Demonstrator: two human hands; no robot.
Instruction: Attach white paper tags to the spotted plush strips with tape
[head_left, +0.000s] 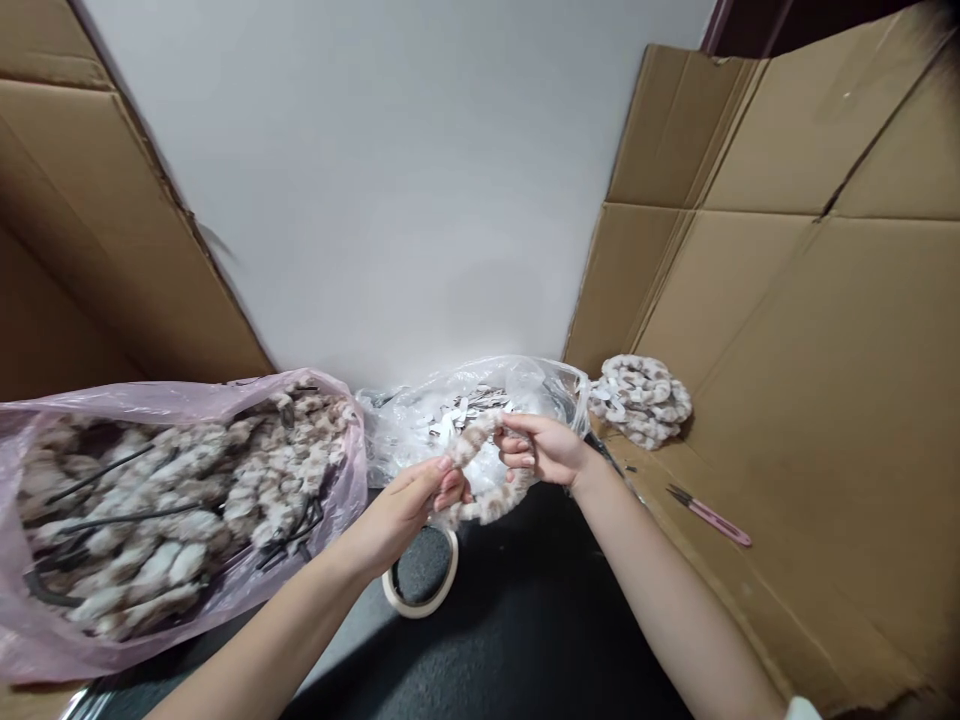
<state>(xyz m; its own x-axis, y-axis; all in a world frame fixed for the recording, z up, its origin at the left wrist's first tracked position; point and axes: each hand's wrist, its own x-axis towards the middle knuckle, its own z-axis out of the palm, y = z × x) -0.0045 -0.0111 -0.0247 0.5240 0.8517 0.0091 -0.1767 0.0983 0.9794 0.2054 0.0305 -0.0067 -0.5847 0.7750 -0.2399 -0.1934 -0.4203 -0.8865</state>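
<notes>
Both hands hold one furry ring, white with brown patches, in the middle of the head view. My left hand (427, 492) pinches the left side of the furry ring (491, 505), thumb on top. On the upper right side of it, my right hand (544, 450) is closed, fingers curled around the band. Just behind the ring lies a clear plastic bag (397, 440) with small white and dark strips (469, 408) in it. A roll of tape (450, 575) lies below my left hand.
At left, an open pink plastic bag (172, 400) holds furry strips (165, 500) and black cords. More furry rings (645, 400) are piled at right, near pink-handled thread snips (711, 516). Cardboard sheets (810, 400) stand at both sides against the pale wall (397, 180).
</notes>
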